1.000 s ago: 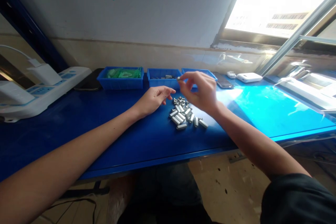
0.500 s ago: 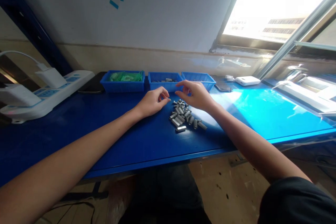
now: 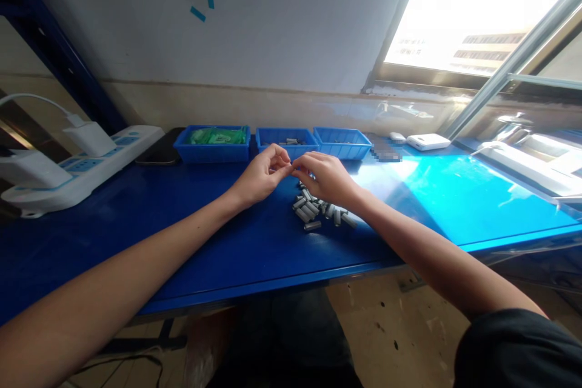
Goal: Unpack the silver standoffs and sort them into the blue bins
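My left hand (image 3: 262, 177) and my right hand (image 3: 325, 177) meet at the fingertips above the blue table. The left thumb and index finger are pinched together; whatever lies between them is too small and covered to name. Against them press the right hand's fingertips, also closed in a pinch, and their contents are hidden too. Under and in front of my right hand lies a pile of short metal cylinders (image 3: 310, 211), several of them partly covered by that hand.
Three blue bins stand along the wall: one with green bags (image 3: 217, 135), a middle bin (image 3: 268, 148) with metal pieces, and a right bin (image 3: 359, 148). A white power strip (image 3: 86, 179) lies left, a white box (image 3: 428, 142) back right. The table's front edge (image 3: 254, 291) runs near me.
My right hand has moved left and a little down, closing its fingers, and now touches the left fingertips. Before, the hands were apart, with a tiny piece showing at the left fingertips.
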Demonstrator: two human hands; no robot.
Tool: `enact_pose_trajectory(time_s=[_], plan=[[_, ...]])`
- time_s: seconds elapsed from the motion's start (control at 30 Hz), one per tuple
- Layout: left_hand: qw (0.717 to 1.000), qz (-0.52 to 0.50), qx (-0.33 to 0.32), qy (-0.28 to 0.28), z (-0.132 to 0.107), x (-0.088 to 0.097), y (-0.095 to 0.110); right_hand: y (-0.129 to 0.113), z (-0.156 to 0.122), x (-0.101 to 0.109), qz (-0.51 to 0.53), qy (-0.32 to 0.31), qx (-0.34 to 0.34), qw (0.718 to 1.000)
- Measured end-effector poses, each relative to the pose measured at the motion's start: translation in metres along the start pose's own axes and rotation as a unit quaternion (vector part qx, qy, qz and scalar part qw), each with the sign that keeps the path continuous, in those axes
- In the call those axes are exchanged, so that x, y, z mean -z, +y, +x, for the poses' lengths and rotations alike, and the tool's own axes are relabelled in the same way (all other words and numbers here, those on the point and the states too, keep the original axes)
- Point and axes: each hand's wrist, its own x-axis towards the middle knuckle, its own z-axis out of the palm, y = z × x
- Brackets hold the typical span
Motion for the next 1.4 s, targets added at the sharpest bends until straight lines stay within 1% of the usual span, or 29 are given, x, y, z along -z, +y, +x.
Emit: enact_pose_trajectory(time_s=[0.1,0.13,0.2,0.23,0.3,0.33,0.37,0.4,0.43,0.47,0.53,0.57,0.6,0.67,0.73,0.77,0.83,0.9,0.97,1.03,1.07,1.13,1.17,1.2,1.23,1.3,1.37,1.4], plan=[[0.999,0.052,-0.016,0.005,-0.001,0.001,0.001,-0.001,0.001,0.003,-0.02,0.02,0.005,1.0],[0.996,0.084,-0.02,0.004,-0.001,0.0,0.001,0.0,0.001,0.007,-0.024,0.042,0.007,0.999],[0.985,0.168,-0.035,-0.01,-0.003,-0.001,0.001,0.003,0.002,0.02,-0.038,0.116,-0.009,0.992],[0.976,0.212,-0.049,-0.029,-0.004,-0.002,0.0,0.007,0.002,0.028,-0.052,0.166,-0.033,0.984],[0.951,0.287,-0.085,-0.08,-0.004,-0.004,-0.002,0.02,0.001,0.044,-0.093,0.264,-0.104,0.955],[0.939,0.313,-0.101,-0.104,-0.004,-0.004,-0.004,0.029,0.0,0.051,-0.118,0.293,-0.143,0.938],[0.929,0.332,-0.11,-0.122,-0.003,-0.005,-0.006,0.038,-0.001,0.054,-0.141,0.302,-0.178,0.926],[0.923,0.344,-0.111,-0.131,-0.003,-0.005,-0.008,0.048,-0.002,0.055,-0.159,0.275,-0.205,0.926],[0.921,0.351,-0.107,-0.131,-0.002,-0.006,-0.01,0.056,-0.004,0.054,-0.175,0.232,-0.229,0.929],[0.922,0.351,-0.1,-0.126,-0.001,-0.006,-0.011,0.063,-0.005,0.05,-0.178,0.175,-0.245,0.937],[0.932,0.337,-0.08,-0.108,0.001,-0.005,-0.013,0.066,-0.007,0.038,-0.159,0.09,-0.245,0.952],[0.939,0.323,-0.064,-0.094,0.001,-0.005,-0.013,0.062,-0.006,0.032,-0.134,0.057,-0.224,0.964],[0.95,0.3,-0.044,-0.078,0.001,-0.004,-0.012,0.056,-0.006,0.026,-0.102,0.031,-0.188,0.976],[0.974,0.222,0.009,-0.036,0.002,-0.001,-0.01,0.038,-0.003,0.016,-0.041,-0.008,-0.096,0.994],[0.992,0.11,0.061,-0.008,0.001,0.002,-0.006,0.02,0.0,0.009,-0.013,-0.019,-0.016,1.0],[0.995,0.054,0.08,-0.008,0.001,0.004,-0.004,0.013,0.0,0.006,-0.015,-0.012,0.008,1.0],[0.994,-0.033,0.103,-0.02,0.0,0.005,-0.001,0.004,0.001,0.003,-0.029,0.015,0.033,0.999],[0.991,-0.078,0.107,-0.027,-0.001,0.004,0.002,0.001,0.001,0.004,-0.037,0.035,0.047,0.998],[0.993,-0.068,0.096,-0.031,-0.002,0.002,0.004,0.001,0.002,0.009,-0.037,0.061,0.049,0.996],[0.997,0.015,0.064,-0.045,-0.004,0.0,0.004,0.005,0.003,0.02,-0.038,0.118,0.02,0.992],[0.994,0.077,0.038,-0.062,-0.005,-0.001,0.004,0.009,0.003,0.026,-0.044,0.157,-0.011,0.987],[0.974,0.198,-0.03,-0.109,-0.006,-0.002,0.002,0.024,0.003,0.037,-0.074,0.225,-0.097,0.967],[0.958,0.245,-0.063,-0.133,-0.007,-0.003,0.001,0.033,0.002,0.042,-0.099,0.24,-0.145,0.955],[0.944,0.278,-0.088,-0.153,-0.007,-0.003,0.0,0.043,0.0,0.044,-0.127,0.232,-0.186,0.946],[0.933,0.303,-0.103,-0.166,-0.007,-0.004,-0.001,0.052,-0.002,0.045,-0.153,0.2,-0.22,0.942],[0.921,0.334,-0.107,-0.171,-0.006,-0.004,-0.003,0.066,-0.007,0.043,-0.178,0.119,-0.27,0.939],[0.916,0.352,-0.094,-0.167,-0.006,-0.002,-0.004,0.068,-0.009,0.037,-0.163,0.066,-0.287,0.942],[0.916,0.357,-0.088,-0.162,-0.005,-0.001,-0.004,0.064,-0.009,0.033,-0.143,0.053,-0.28,0.948]])
